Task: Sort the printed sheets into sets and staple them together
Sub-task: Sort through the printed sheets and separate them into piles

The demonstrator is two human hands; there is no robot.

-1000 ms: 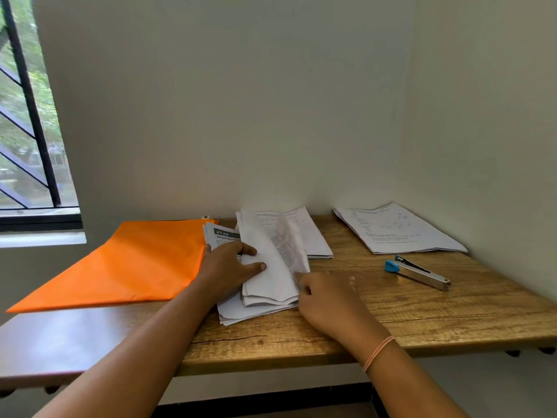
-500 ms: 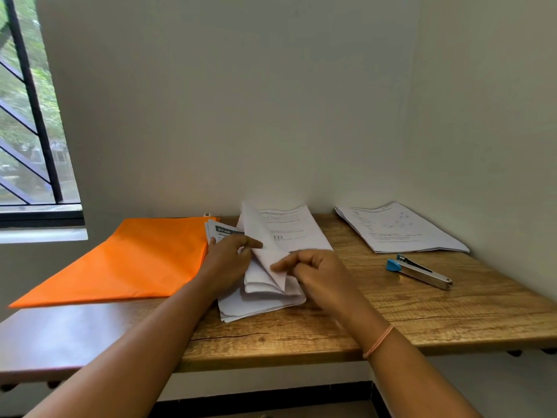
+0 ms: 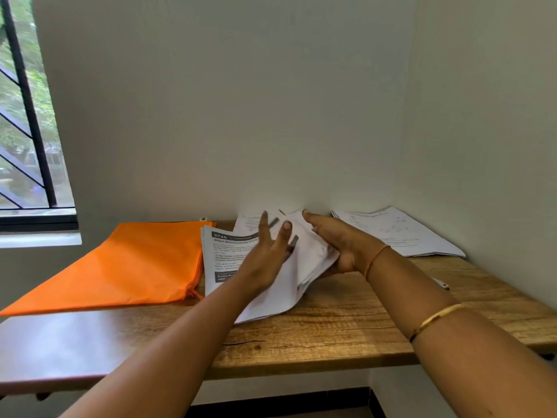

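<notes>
A loose bundle of white printed sheets lies tilted over a flat stack with a dark "2748" header in the middle of the wooden table. My right hand grips the bundle's right side, fingers over the top and thumb below, and that side is raised. My left hand rests on the bundle with straight, spread fingers. A second stack of sheets lies at the back right, and another sheet shows behind my hands. Only the stapler's tip shows past my right forearm.
An orange zip folder lies flat on the table's left part, touching the header stack. Walls close the table in behind and on the right. A barred window is at the far left. Bare wood runs along the front edge.
My right hand moved from the bundle's front to its right side and raised it. My left hand released its hold and spread its fingers. My right forearm now covers most of the stapler.
</notes>
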